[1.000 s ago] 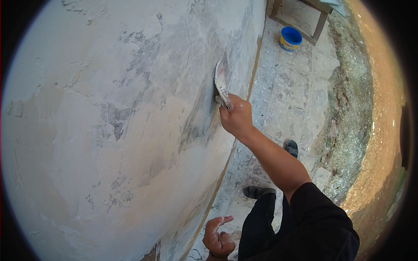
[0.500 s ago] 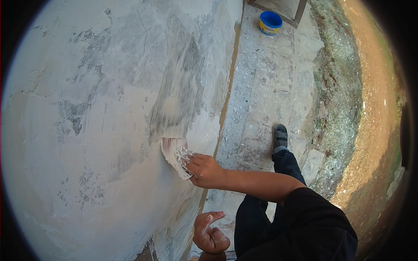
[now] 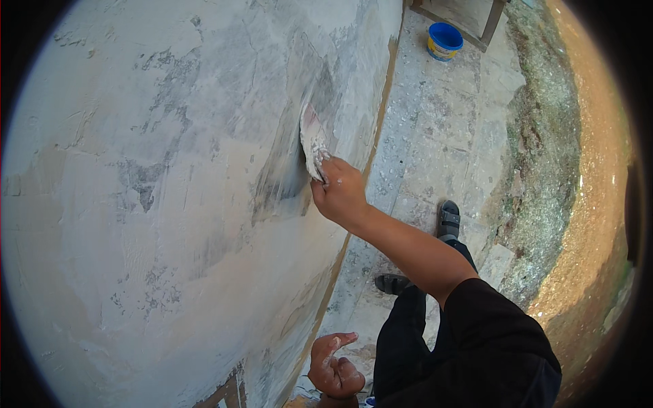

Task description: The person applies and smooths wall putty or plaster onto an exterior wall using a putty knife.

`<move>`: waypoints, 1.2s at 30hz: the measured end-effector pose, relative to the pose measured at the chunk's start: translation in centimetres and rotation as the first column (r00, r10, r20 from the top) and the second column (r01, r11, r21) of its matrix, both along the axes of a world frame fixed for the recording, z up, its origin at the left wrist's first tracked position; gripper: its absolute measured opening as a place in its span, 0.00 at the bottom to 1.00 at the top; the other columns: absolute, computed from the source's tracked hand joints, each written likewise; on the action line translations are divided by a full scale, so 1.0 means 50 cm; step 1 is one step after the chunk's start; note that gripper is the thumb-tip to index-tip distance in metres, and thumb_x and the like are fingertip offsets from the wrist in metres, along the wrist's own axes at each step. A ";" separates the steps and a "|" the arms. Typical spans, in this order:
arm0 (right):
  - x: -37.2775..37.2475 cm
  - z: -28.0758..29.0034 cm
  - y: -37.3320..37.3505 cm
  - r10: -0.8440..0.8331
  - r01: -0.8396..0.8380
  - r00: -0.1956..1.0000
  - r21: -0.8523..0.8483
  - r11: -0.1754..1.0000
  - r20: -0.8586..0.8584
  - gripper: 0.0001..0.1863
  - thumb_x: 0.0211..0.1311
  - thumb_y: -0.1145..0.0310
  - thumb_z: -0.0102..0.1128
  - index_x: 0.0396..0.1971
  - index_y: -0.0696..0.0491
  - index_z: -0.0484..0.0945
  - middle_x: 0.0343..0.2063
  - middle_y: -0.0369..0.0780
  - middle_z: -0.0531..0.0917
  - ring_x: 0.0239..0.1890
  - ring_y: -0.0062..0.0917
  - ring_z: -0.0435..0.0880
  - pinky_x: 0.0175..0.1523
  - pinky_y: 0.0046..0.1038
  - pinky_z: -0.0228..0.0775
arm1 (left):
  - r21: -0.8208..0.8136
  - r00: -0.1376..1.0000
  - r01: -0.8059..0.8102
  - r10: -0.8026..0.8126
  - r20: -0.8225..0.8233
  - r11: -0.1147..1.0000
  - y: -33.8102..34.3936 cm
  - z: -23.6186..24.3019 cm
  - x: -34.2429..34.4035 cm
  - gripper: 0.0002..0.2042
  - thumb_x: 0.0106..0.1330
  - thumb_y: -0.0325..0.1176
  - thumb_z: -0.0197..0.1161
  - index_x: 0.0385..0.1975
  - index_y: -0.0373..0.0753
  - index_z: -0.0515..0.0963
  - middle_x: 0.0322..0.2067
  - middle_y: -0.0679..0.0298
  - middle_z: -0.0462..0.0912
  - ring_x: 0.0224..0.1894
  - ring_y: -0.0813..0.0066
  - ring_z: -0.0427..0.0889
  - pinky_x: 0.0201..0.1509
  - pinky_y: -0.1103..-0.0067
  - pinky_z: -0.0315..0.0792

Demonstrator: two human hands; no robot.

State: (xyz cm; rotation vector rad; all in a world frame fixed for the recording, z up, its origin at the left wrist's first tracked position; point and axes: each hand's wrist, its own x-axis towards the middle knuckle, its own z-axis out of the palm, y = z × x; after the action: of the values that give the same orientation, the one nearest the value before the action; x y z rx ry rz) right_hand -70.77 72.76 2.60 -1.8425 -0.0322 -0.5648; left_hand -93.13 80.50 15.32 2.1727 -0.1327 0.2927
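My right hand [image 3: 340, 187] grips a broad scraper [image 3: 312, 136] coated in white paste, its blade against the wall [image 3: 177, 258] over a grey, streaked patch. The wall's surface is pale white and beige, mottled with rough grey areas. At the lower edge, my left hand [image 3: 335, 367] is beside the wall, its index finger stretched out and the other fingers curled, with white residue on it and nothing visible in it.
A blue and yellow bucket [image 3: 444, 42] stands near wooden legs [image 3: 491, 24] at the top. A dusty paved walkway [image 3: 442, 122] runs along the wall, bordered by gravel and sunlit orange soil [image 3: 585, 170]. My sandalled feet are on the paving.
My right hand and scraper went down and left half a second ago, then moved back up along the grey patch, now slightly lower than a second ago. The view shifted slightly.
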 end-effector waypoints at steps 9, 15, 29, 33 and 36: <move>-0.203 -0.033 -0.030 0.477 -0.492 0.869 0.130 0.861 0.131 0.21 0.33 0.81 0.58 0.36 0.60 0.76 0.26 0.45 0.77 0.30 0.38 0.77 0.35 0.32 0.72 | -0.011 0.997 0.034 -0.035 -0.064 0.999 -0.021 -0.010 0.024 0.31 0.33 0.19 0.37 0.46 0.27 0.66 0.29 0.46 0.75 0.29 0.61 0.78 0.37 0.71 0.76; -0.008 -0.038 -0.074 0.620 -0.618 0.782 0.223 0.754 0.070 0.14 0.38 0.81 0.56 0.30 0.53 0.78 0.24 0.42 0.78 0.29 0.38 0.77 0.35 0.33 0.70 | -0.023 0.995 -0.036 0.033 -0.098 0.999 -0.064 -0.016 0.044 0.30 0.32 0.18 0.36 0.45 0.27 0.68 0.29 0.46 0.75 0.29 0.61 0.78 0.36 0.70 0.77; 0.162 -0.071 -0.277 0.154 -0.132 0.981 0.174 0.976 -0.121 0.10 0.42 0.78 0.56 0.29 0.54 0.78 0.24 0.44 0.78 0.27 0.38 0.77 0.32 0.33 0.70 | 0.029 0.993 -0.019 0.022 -0.119 0.999 -0.150 -0.027 0.094 0.27 0.34 0.17 0.37 0.41 0.28 0.69 0.27 0.46 0.75 0.27 0.61 0.79 0.34 0.71 0.77; 0.128 -0.062 -0.208 -0.072 0.065 0.996 0.127 0.990 0.053 0.14 0.41 0.79 0.56 0.34 0.57 0.76 0.30 0.47 0.78 0.31 0.41 0.78 0.36 0.34 0.71 | 0.024 0.994 -0.020 0.022 -0.105 1.000 -0.142 -0.033 0.083 0.28 0.34 0.17 0.37 0.42 0.28 0.69 0.27 0.46 0.75 0.27 0.62 0.78 0.33 0.72 0.77; 0.076 -0.058 -0.079 0.038 -0.033 0.992 -0.038 0.999 0.118 0.20 0.36 0.79 0.59 0.36 0.62 0.72 0.30 0.49 0.74 0.34 0.43 0.75 0.38 0.34 0.70 | -0.009 0.994 -0.043 0.041 -0.098 0.999 -0.122 -0.035 0.059 0.29 0.34 0.17 0.37 0.43 0.29 0.69 0.27 0.46 0.75 0.26 0.62 0.78 0.33 0.72 0.76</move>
State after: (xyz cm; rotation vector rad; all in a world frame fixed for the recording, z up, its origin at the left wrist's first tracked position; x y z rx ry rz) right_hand -66.97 68.79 -0.29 -1.8372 -0.1555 -0.6522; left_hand -90.18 74.38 13.59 2.1757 -0.0304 0.2103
